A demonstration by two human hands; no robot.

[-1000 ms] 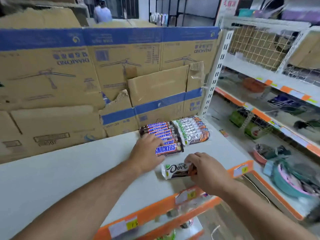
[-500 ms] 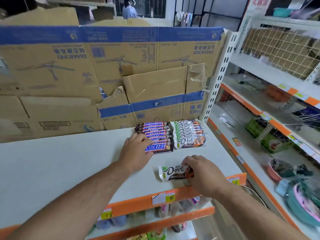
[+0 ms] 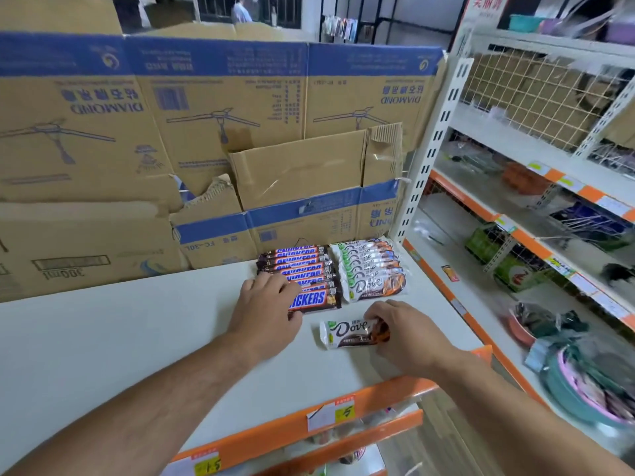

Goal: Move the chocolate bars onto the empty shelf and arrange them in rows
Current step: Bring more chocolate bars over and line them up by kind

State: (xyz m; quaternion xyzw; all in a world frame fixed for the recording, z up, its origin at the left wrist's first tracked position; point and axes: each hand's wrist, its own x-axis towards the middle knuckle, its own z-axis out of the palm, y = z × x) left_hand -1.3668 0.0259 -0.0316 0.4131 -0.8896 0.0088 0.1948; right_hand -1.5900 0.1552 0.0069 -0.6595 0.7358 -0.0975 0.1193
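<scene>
On the white shelf [image 3: 120,338] a row of several Snickers bars [image 3: 302,269] lies beside a row of several Dove bars [image 3: 374,269], both against the cardboard at the back right. My left hand [image 3: 266,304] rests with its fingers curled on the left end of the nearest Snickers bar [image 3: 314,298]. A single Dove bar [image 3: 347,333] lies flat in front of the Dove row, apart from it. My right hand [image 3: 403,333] pinches its right end against the shelf.
Flattened Diamond cardboard boxes [image 3: 206,132] form a wall behind the shelf. An orange price rail [image 3: 378,396] runs along the front edge. A white upright post [image 3: 429,149] bounds the right side, with stocked shelves [image 3: 549,218] beyond. A person stands far behind.
The view has shifted slightly; both hands stay almost where they were, the left on the front Snickers bar and the right on the loose Dove bar.
</scene>
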